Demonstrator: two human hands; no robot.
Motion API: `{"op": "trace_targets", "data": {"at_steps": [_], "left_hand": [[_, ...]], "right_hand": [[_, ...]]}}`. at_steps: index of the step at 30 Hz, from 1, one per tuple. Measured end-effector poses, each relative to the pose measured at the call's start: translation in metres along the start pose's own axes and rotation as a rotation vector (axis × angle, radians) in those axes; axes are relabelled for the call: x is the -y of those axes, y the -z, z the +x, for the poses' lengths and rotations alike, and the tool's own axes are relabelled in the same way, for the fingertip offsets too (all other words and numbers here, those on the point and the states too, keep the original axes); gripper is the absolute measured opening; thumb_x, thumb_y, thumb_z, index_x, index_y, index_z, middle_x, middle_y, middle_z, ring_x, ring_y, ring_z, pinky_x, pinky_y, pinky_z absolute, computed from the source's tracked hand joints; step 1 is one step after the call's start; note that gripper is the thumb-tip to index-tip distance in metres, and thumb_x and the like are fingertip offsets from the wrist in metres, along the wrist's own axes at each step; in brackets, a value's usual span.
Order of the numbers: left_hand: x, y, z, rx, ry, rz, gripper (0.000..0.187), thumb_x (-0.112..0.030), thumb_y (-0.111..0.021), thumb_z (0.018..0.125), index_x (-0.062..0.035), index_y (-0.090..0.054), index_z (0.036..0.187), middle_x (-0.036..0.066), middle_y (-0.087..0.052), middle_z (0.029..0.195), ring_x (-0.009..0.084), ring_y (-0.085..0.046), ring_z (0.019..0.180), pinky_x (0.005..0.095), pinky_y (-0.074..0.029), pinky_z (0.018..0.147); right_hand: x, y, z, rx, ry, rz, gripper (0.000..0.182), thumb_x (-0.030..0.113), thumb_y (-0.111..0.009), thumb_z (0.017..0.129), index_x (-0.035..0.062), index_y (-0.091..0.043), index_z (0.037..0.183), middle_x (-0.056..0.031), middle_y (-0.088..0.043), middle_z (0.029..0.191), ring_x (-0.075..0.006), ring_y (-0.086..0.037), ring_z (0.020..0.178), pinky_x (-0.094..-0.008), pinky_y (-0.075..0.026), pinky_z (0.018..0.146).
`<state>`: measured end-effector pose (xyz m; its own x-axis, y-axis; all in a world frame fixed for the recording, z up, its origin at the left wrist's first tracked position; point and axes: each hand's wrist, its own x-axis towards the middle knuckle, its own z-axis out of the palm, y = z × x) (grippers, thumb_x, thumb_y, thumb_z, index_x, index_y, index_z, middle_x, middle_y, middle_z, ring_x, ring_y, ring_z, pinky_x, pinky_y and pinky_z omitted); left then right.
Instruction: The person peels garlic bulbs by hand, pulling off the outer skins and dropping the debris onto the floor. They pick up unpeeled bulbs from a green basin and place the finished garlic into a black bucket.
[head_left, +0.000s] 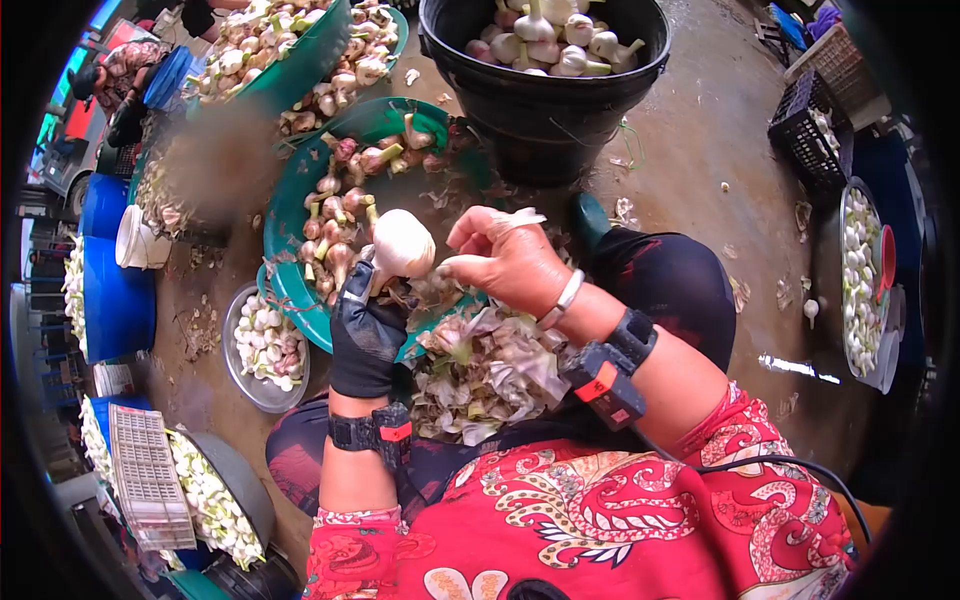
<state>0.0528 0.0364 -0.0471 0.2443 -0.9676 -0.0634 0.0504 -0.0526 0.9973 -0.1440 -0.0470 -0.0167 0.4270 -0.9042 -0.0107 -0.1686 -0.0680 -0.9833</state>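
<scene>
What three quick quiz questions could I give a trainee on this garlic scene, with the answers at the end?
1. Multiple choice: what does the left hand hold?
A) A knife
B) A garlic bulb
C) A plastic cup

2. True or false: the left hand is bare.

3. Fill in the blank: the large bucket beyond the hands, with whole garlic inside, is ____ in colour.

Key: 1. B. 2. False; it wears a dark glove. 3. Black.
</scene>
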Motion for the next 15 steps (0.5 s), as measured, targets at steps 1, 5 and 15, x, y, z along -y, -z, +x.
{"op": "trace_targets", "data": {"at_steps": [1,5,15], "left_hand": [[-0.002,-0.008,0.0,0.012,0.003,-0.005,0.033,-0.001,-0.047,0.092,0.0,-0.049,0.124,0.011,-0.057,0.118,0.0205,-0.06,0.101,0.0316,-0.052,0.084],[-0.014,-0.035,0.001,-0.047,0.356,-0.691,0.037,-0.017,-0.044,0.095,-0.0019,-0.046,0.129,0.011,-0.056,0.119,0.0222,-0.059,0.106,0.0356,-0.052,0.088],[-0.037,-0.059,-0.003,0.135,0.105,-0.067,0.037,-0.008,-0.044,0.092,0.003,-0.046,0.127,0.009,-0.053,0.119,0.0133,-0.054,0.102,0.0268,-0.05,0.079]], "right_hand": [[0.0,-0.005,0.0,-0.005,-0.008,0.05,0.023,0.015,-0.076,0.067,0.0036,-0.059,0.078,-0.0098,-0.06,0.066,-0.019,-0.06,0.06,-0.0309,-0.047,0.054],[0.002,-0.009,0.002,-0.167,0.135,-0.106,0.021,0.015,-0.072,0.069,0.0057,-0.054,0.075,-0.0119,-0.057,0.071,-0.0282,-0.058,0.067,-0.0368,-0.048,0.062],[-0.009,-0.018,0.004,-0.415,0.283,-0.471,0.005,0.01,-0.058,0.074,0.0051,-0.059,0.074,-0.0143,-0.058,0.07,-0.0324,-0.058,0.069,-0.0396,-0.048,0.062]]}}
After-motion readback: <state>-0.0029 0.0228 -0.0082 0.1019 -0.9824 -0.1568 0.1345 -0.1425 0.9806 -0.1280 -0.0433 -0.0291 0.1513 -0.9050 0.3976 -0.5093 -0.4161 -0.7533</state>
